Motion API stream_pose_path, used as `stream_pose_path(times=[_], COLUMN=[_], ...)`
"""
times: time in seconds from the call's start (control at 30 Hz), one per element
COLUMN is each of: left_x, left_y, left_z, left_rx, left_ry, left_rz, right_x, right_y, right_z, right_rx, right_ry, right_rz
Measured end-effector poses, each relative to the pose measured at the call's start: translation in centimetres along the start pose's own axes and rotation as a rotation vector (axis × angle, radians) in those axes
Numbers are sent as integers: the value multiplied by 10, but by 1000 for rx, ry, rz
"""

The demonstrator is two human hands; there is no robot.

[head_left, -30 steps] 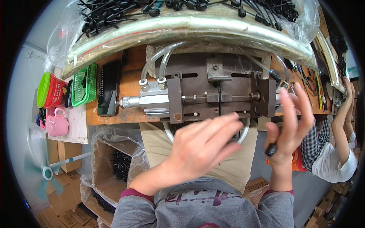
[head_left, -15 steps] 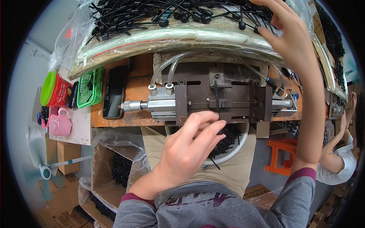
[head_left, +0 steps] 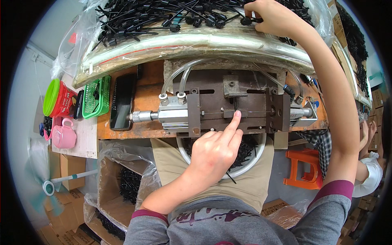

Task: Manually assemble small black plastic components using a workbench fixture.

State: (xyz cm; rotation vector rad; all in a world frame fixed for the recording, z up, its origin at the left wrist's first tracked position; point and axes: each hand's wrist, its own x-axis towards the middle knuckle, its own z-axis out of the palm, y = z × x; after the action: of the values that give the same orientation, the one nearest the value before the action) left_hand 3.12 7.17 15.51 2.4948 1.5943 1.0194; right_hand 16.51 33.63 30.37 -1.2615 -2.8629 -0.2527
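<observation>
My left hand [head_left: 216, 149] reaches over the front of a dark metal fixture [head_left: 212, 87]. Its index finger is stretched out, with the tip on the small block [head_left: 230, 113] at the middle; the other fingers curl and grip nothing visible. A thin black stem [head_left: 235, 104] shows just behind that fingertip. Up at the pile of black plastic parts [head_left: 143, 18], my right hand [head_left: 275, 18] pinches one black plastic part [head_left: 246, 21] with a chunky head. Metal air cylinders [head_left: 173, 112] with clear hoses flank the fixture.
Below the fixture, a round white-rimmed container [head_left: 260, 150] of black parts sits at my lap. A phone [head_left: 122, 102], green basket [head_left: 97, 98] and pink mug [head_left: 64, 134] are left. An orange stool [head_left: 303, 169] and another person's white sleeve [head_left: 369, 175] are right.
My right hand has moved left over the pile and closed on a black part. My left hand's index finger has straightened onto the block; before, its fingers were bent together near the upright black stem.
</observation>
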Motion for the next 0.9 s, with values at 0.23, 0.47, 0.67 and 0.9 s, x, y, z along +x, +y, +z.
stream_pose_path(times=[0.23,0.47,0.67,0.9], left_x=[-1,19,47,15], left_y=[-1,7,3,8], left_z=[-1,-24,-38,-50], left_rx=[-12,-377,-892,-635], left_ry=[-19,142,366,161], left_rz=[7,-111,-268,-13], right_x=[-24,-49,-106,-157], right_y=[10,29,-45,-69], right_z=[-22,12,26,51], right_rx=[888,1584,1966,2134], right_ry=[265,538,369,348], right_rz=[128,137,-109,162])
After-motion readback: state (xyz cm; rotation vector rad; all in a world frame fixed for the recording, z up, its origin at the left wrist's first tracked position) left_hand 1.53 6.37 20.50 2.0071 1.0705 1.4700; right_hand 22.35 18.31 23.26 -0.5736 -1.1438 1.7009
